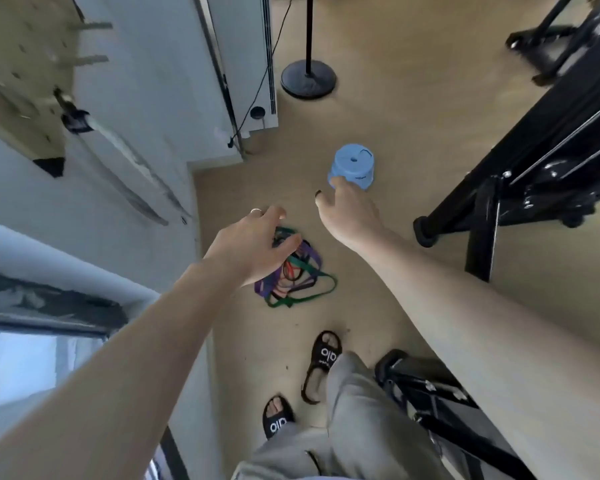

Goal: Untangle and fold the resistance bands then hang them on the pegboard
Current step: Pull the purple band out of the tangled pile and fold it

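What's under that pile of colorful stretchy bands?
The tangled bands lie right on the tan floor; nothing else shows beneath them. The left hand reaches over the pile's upper left part, so what lies under there is hidden.

Home gym: black exercise frame (520, 188), pegboard (21, 81), resistance bands (298, 275)

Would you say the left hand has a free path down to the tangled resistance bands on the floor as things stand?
Probably yes. The left hand hangs open right over the tangled resistance bands on the floor, and nothing lies between them. The right hand is off to the side, nearer the blue stool.
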Tool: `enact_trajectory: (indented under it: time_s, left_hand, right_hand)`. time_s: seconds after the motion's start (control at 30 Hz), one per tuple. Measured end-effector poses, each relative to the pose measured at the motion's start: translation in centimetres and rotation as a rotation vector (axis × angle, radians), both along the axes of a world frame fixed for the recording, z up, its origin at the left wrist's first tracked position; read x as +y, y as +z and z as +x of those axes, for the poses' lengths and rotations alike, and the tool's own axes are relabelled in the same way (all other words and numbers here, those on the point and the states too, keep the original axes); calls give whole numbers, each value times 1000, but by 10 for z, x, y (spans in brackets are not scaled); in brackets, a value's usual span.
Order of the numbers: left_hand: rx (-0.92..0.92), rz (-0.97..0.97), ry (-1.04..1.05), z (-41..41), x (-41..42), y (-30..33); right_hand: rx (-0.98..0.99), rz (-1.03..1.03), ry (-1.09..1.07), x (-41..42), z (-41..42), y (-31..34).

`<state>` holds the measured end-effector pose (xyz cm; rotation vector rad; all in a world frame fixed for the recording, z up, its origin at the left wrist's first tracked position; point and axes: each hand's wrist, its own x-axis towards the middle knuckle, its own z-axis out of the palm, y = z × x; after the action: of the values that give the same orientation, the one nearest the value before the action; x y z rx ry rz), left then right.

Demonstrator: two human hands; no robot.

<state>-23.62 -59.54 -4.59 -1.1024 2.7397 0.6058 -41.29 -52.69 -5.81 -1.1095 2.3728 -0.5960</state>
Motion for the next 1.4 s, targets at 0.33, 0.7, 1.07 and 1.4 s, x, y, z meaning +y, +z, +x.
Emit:
enact_trajectory:
  time_s: [0.33, 0.7, 1.07, 1.4]
  left_hand:
    - [-34, -2, 71, -180, -151, -32]
    - [-39, 99, 408, -339, -304, -43]
    - [74, 224, 760, -375, -479, -101]
    - [81, 300, 1144, -339, -522, -106]
  right_hand:
    - [-33, -2, 54, -159, -186, -44]
    - [-49, 80, 324, -357, -356, -66]
    - [70, 106, 632, -569, -400, -92]
    - [59, 164, 1087, -684, -321, -97]
